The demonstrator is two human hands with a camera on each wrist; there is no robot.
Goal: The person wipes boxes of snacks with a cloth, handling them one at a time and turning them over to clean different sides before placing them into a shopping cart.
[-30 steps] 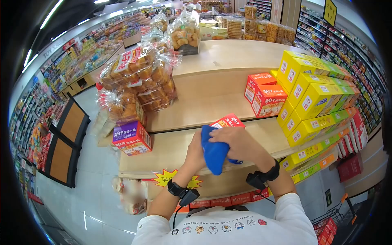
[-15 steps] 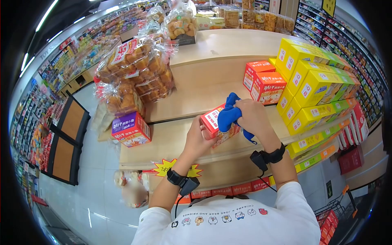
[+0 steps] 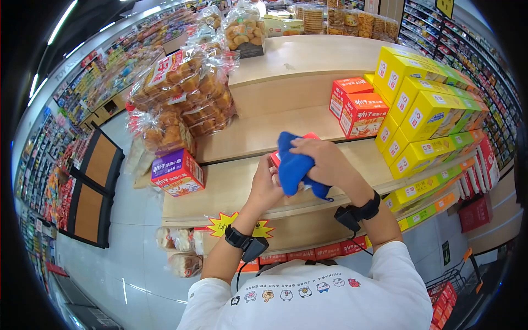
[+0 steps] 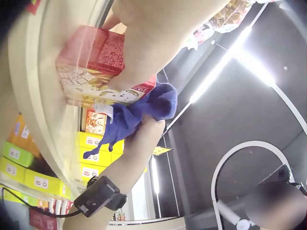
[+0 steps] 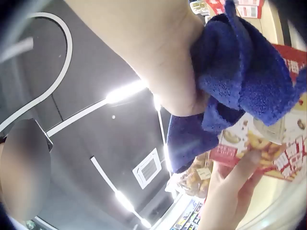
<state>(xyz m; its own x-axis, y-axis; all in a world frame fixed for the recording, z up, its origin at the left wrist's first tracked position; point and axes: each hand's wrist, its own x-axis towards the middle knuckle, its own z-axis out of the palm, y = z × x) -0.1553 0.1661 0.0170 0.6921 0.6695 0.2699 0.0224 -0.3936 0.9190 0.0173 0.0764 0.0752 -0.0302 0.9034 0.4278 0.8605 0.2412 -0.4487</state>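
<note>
In the head view my left hand [image 3: 265,182] grips a red snack box [image 4: 93,60] by its side, just above the front shelf. The right wrist view shows the left thumb lying flat along the box's printed face. A blue cloth [image 3: 295,169], bunched up with its loose ends hanging, covers most of the box in the head view. My right hand [image 3: 325,160] holds that cloth against the box, its fingers partly hidden in the folds.
A purple-and-red box [image 3: 177,172] stands at the left on the same shelf, below bagged bread [image 3: 184,91]. Red boxes [image 3: 363,114] and stacked yellow boxes [image 3: 421,113] fill the right side. A yellow starburst sign [image 3: 223,224] hangs at the shelf's front edge.
The cloth first covered the box, then was lifted to the right while the box came up and showed its label. Now the right hand has brought the cloth back left over the box.
</note>
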